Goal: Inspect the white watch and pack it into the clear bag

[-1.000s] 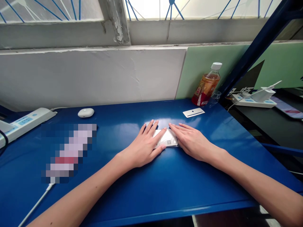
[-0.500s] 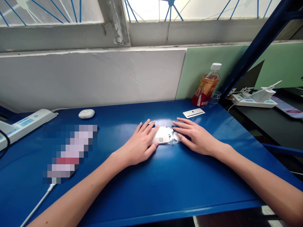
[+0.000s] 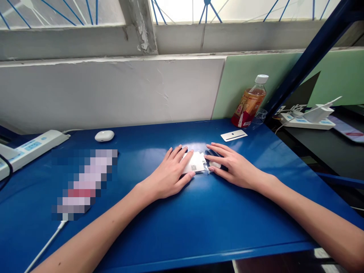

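Both hands lie flat on the blue table [image 3: 199,227], fingers spread, gripping nothing. The left hand [image 3: 167,174] presses down one side of a small clear packet [image 3: 196,166], pinning it; the right hand [image 3: 231,167] covers the other end, perhaps smoothing it. Farther back lie a white card [image 3: 234,135], an earbud case [image 3: 104,135] and a bottle [image 3: 250,102].

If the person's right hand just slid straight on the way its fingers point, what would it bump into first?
The right hand points left and slightly away, across the small white packet it already touches. Right beyond that lie the left hand's fingers, so probably those come first.
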`<state>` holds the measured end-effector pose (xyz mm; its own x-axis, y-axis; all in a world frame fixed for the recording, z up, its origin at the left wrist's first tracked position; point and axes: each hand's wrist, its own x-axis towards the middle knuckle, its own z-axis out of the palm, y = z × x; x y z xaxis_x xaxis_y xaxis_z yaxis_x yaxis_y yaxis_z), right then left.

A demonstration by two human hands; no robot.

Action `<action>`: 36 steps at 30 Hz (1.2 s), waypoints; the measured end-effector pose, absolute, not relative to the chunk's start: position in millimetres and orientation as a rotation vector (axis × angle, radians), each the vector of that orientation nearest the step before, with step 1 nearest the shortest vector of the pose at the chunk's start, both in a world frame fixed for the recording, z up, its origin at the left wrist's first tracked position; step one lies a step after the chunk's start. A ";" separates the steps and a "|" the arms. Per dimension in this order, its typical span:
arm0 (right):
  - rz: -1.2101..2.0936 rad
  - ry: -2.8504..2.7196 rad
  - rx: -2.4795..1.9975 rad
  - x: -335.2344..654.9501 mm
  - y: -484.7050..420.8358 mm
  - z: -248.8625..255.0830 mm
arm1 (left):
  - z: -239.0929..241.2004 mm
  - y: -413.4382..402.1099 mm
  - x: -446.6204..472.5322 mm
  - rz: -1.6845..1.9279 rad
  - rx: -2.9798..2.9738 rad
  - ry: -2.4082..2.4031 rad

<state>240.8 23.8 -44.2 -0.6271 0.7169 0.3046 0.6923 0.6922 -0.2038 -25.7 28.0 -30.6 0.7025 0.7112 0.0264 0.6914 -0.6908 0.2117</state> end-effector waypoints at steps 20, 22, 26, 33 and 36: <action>0.195 -2.534 -1.161 241.6 24.6 -47.1 | -30.3 27.7 -25.1 0.139 2.795 1.034; 0.195 -2.498 -1.159 241.4 25.3 -48.4 | -30.3 27.7 -24.8 0.126 2.798 1.025; 0.195 -2.432 -1.123 240.1 26.8 -49.6 | -29.3 26.9 -24.1 0.118 2.811 1.004; 0.238 -2.329 -1.050 236.4 26.2 -47.3 | -28.3 26.2 -24.2 0.114 2.833 0.991; 0.254 -2.321 -1.010 236.3 26.8 -48.6 | -28.3 26.3 -24.6 0.124 2.827 0.989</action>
